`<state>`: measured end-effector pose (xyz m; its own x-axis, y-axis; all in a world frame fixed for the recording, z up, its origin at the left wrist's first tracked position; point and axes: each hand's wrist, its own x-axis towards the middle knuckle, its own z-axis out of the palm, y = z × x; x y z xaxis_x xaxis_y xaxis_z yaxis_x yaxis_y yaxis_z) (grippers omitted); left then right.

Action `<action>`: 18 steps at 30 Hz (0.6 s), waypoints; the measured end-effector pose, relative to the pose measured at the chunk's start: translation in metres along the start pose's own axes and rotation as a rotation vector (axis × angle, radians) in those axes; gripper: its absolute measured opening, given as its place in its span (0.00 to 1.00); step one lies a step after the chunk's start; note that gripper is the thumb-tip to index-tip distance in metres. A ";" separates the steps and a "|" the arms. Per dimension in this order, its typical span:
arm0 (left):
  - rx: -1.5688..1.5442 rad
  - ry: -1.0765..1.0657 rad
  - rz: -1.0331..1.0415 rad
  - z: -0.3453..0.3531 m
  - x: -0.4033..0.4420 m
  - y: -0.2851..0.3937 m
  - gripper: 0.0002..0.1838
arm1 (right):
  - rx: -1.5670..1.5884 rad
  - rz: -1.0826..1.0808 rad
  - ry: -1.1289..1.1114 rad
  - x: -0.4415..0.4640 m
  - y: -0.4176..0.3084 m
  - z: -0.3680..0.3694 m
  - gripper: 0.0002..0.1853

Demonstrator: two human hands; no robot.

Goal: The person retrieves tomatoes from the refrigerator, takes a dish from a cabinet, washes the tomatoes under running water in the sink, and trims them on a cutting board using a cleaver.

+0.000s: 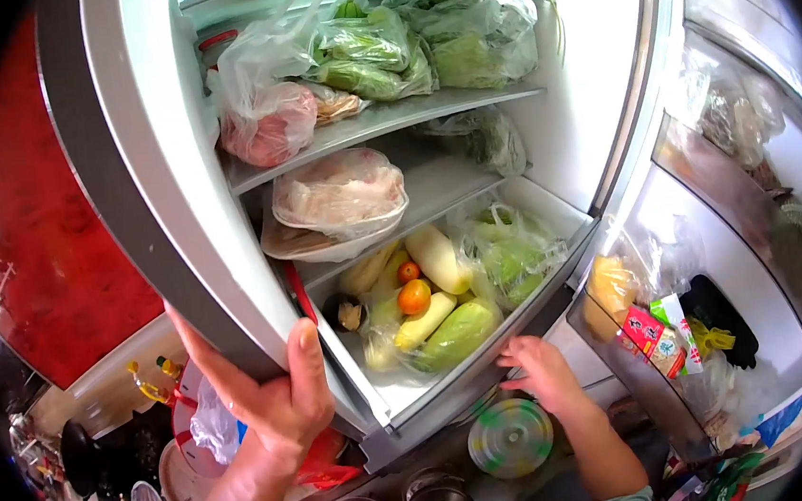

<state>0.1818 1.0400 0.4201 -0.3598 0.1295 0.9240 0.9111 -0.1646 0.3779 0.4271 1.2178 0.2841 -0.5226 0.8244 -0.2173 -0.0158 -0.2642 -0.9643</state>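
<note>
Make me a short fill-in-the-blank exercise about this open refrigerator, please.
1. The hand at the front edge of the drawer is the person's ____ one.
2. The number of tomatoes visible in the drawer is ____.
3. The wrapped trays sit on a shelf directly ____ the drawer.
4. The contents of the plastic bag at the upper shelf's left end look ____ in colour.

Missing words: right; two; above; pink.
</note>
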 end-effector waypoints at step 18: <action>-0.004 -0.205 0.043 -0.016 -0.007 -0.011 0.54 | -1.525 -0.358 -0.008 0.162 -0.201 -0.032 0.12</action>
<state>0.1716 1.0254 0.4104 -0.2717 0.3189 0.9080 0.9237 -0.1784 0.3391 0.3733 1.4208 0.4382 -0.6852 0.7270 0.0435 0.7067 0.6781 -0.2017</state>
